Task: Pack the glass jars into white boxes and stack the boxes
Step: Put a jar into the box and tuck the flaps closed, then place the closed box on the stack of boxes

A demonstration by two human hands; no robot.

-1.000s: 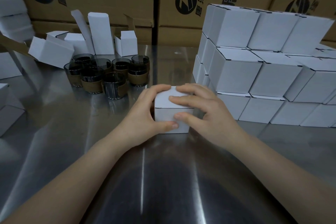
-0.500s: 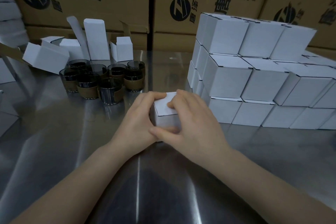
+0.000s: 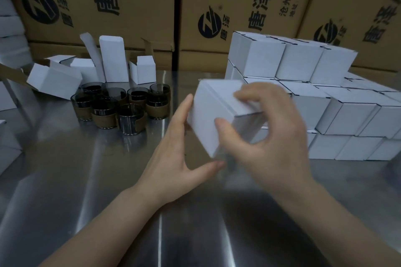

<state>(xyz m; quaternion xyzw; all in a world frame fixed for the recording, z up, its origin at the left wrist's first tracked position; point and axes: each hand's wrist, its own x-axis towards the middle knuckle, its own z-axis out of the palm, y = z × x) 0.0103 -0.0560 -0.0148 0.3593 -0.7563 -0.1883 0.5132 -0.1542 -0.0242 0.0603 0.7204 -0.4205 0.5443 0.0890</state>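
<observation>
A closed white box (image 3: 211, 115) is lifted off the metal table (image 3: 65, 180) and tilted. My right hand (image 3: 267, 143) grips it, thumb on the near face, fingers curled over the top. My left hand (image 3: 180, 158) lies against its left side and bottom corner with straight fingers. Several dark glass jars (image 3: 121, 106) with brown bands stand in a cluster to the left. A stack of closed white boxes (image 3: 303, 93) rises in three tiers at the right.
Several open white boxes (image 3: 112, 65) stand and lie behind the jars. More white boxes (image 3: 10, 28) pile up at the far left edge. Large brown cartons (image 3: 238, 6) form a wall along the back of the table.
The box has come up off the table and tilted, moving toward the stack. My left hand's fingers have straightened along its side. The view has shifted closer.
</observation>
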